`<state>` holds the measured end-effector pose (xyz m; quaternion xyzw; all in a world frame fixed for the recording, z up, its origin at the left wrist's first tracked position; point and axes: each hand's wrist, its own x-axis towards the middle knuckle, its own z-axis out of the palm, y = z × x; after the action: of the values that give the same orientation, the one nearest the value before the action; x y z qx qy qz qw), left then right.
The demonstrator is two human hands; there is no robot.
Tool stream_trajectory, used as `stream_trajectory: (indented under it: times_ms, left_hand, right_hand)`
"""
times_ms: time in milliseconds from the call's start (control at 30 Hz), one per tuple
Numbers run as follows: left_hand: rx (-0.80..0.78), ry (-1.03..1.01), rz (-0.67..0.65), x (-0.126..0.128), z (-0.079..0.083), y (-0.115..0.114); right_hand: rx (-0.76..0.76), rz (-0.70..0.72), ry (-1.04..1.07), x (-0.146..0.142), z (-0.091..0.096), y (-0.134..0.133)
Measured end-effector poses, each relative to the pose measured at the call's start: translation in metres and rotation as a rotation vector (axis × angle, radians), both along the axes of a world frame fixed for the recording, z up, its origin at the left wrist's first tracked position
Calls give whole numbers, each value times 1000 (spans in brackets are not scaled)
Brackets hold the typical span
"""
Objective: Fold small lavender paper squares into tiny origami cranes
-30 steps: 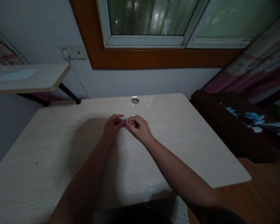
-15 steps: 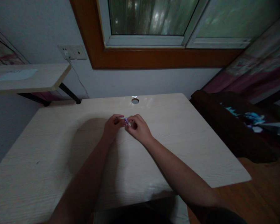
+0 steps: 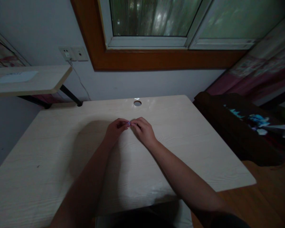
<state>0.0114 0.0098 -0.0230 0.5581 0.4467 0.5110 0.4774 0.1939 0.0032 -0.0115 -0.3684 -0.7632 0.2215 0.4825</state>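
A tiny purple-blue piece (image 3: 129,123) shows between my fingertips above the far middle of the pale wooden desk (image 3: 192,152). Its kind is too small to make out, and the fingers cover most of it. My left hand (image 3: 115,129) pinches it from the left with thumb and forefinger. From the other side my right hand (image 3: 143,129) closes on it in a pinch too. The fingertips of both hands nearly meet.
A round cable hole (image 3: 137,103) lies beyond my hands near the desk's back edge. A raised shelf (image 3: 54,76) with a paper (image 3: 16,77) stands at the left. Right of the desk is a dark piece of furniture (image 3: 228,126) with bluish items on it.
My fingertips have drawn closer together around the small piece, and less of it shows. The pale part seen earlier is now hidden. Both forearms stay almost where they were.
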Motion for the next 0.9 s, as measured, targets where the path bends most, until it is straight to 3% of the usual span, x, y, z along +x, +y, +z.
stream_trajectory:
  times_ms: [533, 900]
  left_hand:
    - [12, 176, -14, -1, 3, -3]
    - [15, 190, -10, -2, 8, -4]
  right_hand:
    - [-90, 25, 129, 4, 1, 4]
    - [-58, 43, 101, 4, -2, 5]
